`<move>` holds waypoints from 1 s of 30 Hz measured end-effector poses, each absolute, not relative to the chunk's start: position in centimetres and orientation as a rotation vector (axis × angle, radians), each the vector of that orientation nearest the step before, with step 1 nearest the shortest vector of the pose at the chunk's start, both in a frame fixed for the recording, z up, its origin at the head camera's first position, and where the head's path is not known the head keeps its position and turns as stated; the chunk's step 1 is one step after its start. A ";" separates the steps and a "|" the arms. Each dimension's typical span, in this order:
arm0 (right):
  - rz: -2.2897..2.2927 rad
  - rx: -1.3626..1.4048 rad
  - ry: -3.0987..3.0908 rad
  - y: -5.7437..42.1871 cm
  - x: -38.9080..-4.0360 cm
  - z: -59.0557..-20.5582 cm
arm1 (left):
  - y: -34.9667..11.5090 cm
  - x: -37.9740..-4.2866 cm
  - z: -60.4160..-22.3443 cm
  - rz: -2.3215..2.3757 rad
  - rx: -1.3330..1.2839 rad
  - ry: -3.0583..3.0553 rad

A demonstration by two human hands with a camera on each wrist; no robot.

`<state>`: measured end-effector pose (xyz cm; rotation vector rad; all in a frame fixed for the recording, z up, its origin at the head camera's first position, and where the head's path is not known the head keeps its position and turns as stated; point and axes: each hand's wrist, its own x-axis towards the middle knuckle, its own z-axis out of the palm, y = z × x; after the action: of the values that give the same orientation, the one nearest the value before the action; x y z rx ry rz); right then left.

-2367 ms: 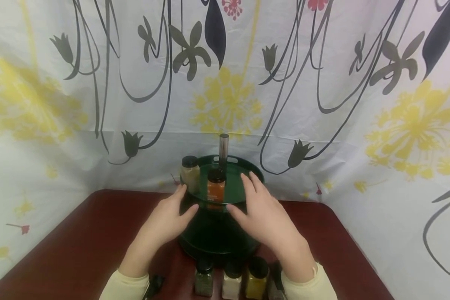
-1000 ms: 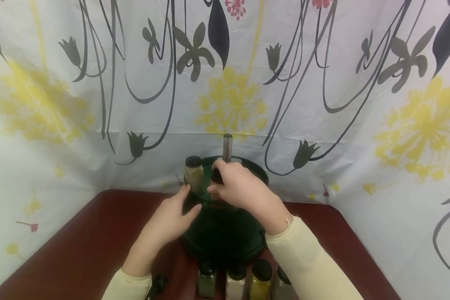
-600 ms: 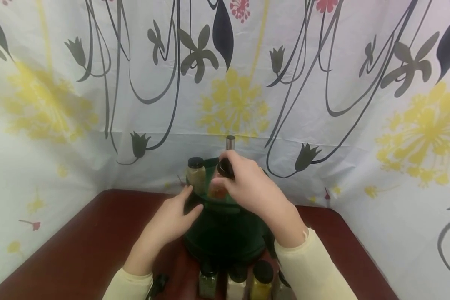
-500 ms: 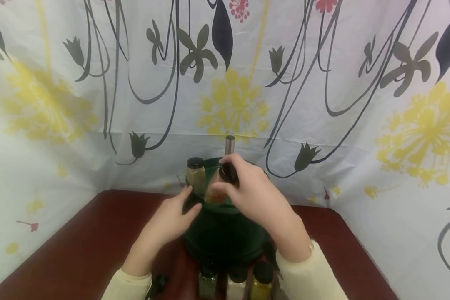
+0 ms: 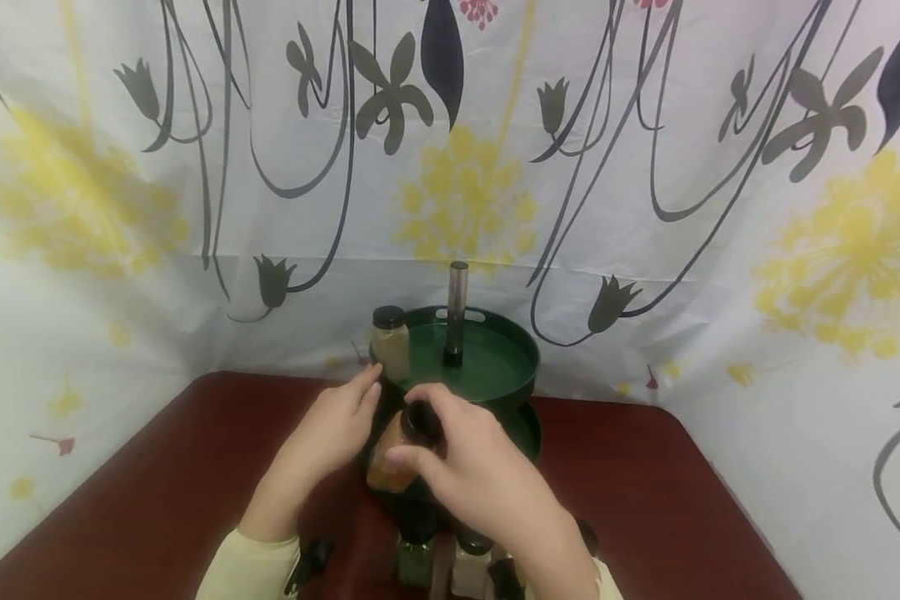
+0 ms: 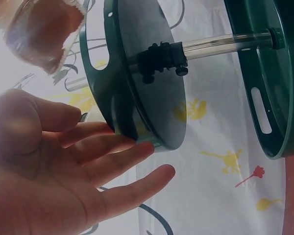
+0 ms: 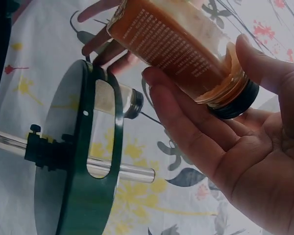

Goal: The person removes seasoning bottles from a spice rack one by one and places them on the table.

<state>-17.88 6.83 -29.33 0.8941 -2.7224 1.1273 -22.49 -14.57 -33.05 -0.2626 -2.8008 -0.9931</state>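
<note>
My right hand (image 5: 487, 475) grips a spice jar (image 5: 388, 467) of orange-brown powder by its black-lidded end, tilted, in front of the green two-tier round stand. In the right wrist view this jar (image 7: 171, 54) shows white print on its side. My left hand (image 5: 326, 437) is at the stand's left side; the left wrist view shows its straight fingers (image 6: 117, 164) at the rim of the upper tray (image 6: 120, 98). A jar of beige powder (image 5: 392, 350) stands on that upper tray, just behind the left fingertips.
A metal pole (image 5: 457, 308) rises through the upper tray. The lower tray (image 5: 528, 433) is partly hidden by my right hand. Near the front stand a jar with green contents (image 5: 416, 562) and a pale one (image 5: 470, 573). A patterned curtain (image 5: 450, 200) surrounds the dark red table (image 5: 622, 492).
My right hand took hold of the orange-brown spice jar on the upper tray, lifted it out and brought it down toward me, to the front of the stand. My left hand stays at the rim.
</note>
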 end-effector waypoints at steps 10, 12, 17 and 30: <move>1.070 0.935 -2.827 4.9 -19.6 -31.2 | -14.8 -22.5 -32.8 -1.037 -0.292 -2.791; 1.047 0.953 -2.861 4.1 -19.8 -31.9 | -14.9 -22.5 -32.9 -1.041 -0.292 -2.791; 0.920 0.999 -2.929 2.5 -20.0 -33.7 | -15.1 -22.6 -33.1 -1.047 -0.297 -2.788; 0.551 1.089 -2.953 0.1 -19.3 -37.5 | -14.9 -22.3 -33.4 -1.102 -0.274 -2.797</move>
<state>-19.26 0.08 -37.48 1.0894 -2.9535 0.5507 -22.35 -14.92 -33.42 -0.2739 -2.7973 -1.1018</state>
